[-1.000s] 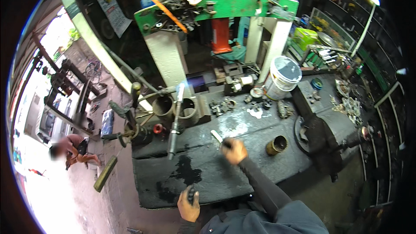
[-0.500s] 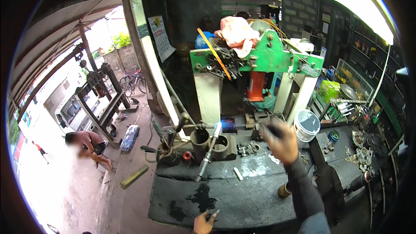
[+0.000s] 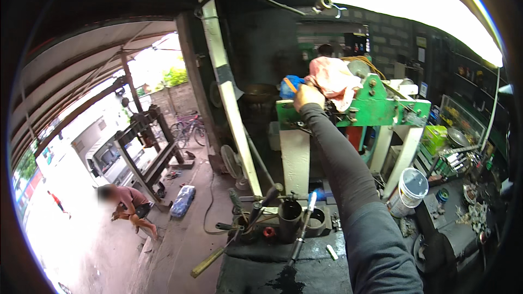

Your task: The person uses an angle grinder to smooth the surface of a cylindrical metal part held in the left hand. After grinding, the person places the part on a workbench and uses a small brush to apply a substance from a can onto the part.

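One hand, your right hand (image 3: 309, 98), was raised to the press's green crossbeam (image 3: 375, 111), its fingers hidden, so whether they pinched anything could not be told; your left hand was out of view. An orange strip (image 3: 292, 84) and a blue plastic bag (image 3: 286, 90) were just beside the right, with a pink rag (image 3: 333, 78) near. A careless tug might have caught that rag and tipped something loose onto the bench (image 3: 242, 272) below.
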Motion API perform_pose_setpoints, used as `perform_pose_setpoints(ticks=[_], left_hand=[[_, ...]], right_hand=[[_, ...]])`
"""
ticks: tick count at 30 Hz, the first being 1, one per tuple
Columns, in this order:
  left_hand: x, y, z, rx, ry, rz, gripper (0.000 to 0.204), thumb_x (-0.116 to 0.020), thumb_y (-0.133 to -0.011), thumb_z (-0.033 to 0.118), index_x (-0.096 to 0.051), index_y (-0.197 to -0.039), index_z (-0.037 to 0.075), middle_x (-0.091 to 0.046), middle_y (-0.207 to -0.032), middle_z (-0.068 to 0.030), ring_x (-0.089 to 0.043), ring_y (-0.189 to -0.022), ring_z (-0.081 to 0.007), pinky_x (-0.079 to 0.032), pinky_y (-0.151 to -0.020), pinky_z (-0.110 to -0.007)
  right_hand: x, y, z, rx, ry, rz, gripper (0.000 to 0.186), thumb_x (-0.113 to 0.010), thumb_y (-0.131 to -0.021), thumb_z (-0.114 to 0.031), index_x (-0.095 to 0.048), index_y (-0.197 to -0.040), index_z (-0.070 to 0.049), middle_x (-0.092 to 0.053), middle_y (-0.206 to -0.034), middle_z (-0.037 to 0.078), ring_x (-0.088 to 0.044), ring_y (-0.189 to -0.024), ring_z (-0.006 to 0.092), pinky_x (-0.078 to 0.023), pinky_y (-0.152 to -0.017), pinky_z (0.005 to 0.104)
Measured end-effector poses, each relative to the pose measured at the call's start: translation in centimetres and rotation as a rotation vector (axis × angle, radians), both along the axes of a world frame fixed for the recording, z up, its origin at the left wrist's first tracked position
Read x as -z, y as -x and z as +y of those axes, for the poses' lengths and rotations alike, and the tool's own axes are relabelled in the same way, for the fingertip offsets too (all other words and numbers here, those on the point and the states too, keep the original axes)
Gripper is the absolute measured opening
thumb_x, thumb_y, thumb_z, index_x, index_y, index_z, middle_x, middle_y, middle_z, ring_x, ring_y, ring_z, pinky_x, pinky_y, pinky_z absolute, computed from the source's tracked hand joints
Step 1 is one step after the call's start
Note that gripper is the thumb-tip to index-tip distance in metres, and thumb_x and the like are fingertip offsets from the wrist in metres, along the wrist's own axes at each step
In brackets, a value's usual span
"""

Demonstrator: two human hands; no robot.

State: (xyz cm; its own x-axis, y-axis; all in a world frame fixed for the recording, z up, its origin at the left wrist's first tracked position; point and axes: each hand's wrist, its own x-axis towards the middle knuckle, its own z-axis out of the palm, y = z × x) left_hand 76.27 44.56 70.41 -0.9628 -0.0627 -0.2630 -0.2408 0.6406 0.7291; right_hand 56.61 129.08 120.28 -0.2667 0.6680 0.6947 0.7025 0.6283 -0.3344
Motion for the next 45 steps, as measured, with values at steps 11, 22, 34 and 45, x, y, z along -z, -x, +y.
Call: perform_pose_setpoints(ticks=[11,22,34,45], left_hand=[[-8.9,7.6,11.4,0.510,-0.261,-0.089,0.037,-0.070,-0.101,0.036,-0.068,-0.089,0.001,-0.068,-0.075,-0.0045,-0.058,-0.065,-0.0130,-0.051,-0.064,-0.034],[-13.6,3.0,31.3,1.228,-0.609,-0.149,0.028,-0.063,-0.106,0.023,-0.062,-0.122,0.000,-0.069,-0.104,-0.0105,-0.065,-0.092,-0.0179,-0.055,-0.082,-0.033],[-22.1,-21.7,37.8,1.461,-0.673,-0.908,0.025,-0.067,-0.102,0.019,-0.065,-0.116,-0.001,-0.071,-0.103,-0.0081,-0.065,-0.089,-0.0142,-0.052,-0.077,-0.027],[-23.8,-28.6,37.0,1.168,-0.752,-1.002,0.028,-0.060,-0.104,0.018,-0.053,-0.126,0.004,-0.071,-0.108,-0.0203,-0.074,-0.086,-0.0291,-0.061,-0.074,-0.038]], right_hand=[[-5.8,-17.6,-4.7,-0.405,-0.665,0.568,0.016,-0.075,-0.088,-0.020,-0.065,-0.093,-0.008,-0.061,-0.085,0.012,-0.062,-0.086,0.0304,-0.050,-0.074,0.0412],[7.7,-44.6,-24.8,-0.178,-0.055,0.443,0.020,-0.072,-0.093,-0.013,-0.072,-0.109,-0.003,-0.073,-0.089,0.009,-0.071,-0.081,0.0225,-0.056,-0.074,0.0368],[32.8,-56.3,-36.0,-0.092,1.026,1.127,0.030,-0.056,-0.101,-0.001,-0.068,-0.129,0.000,-0.073,-0.101,0.011,-0.071,-0.092,0.0168,-0.059,-0.084,0.0309],[37.2,-67.9,-40.8,-0.032,0.553,0.152,0.017,-0.071,-0.089,-0.013,-0.079,-0.104,-0.009,-0.066,-0.095,0.017,-0.069,-0.088,0.0330,-0.057,-0.075,0.0419]])
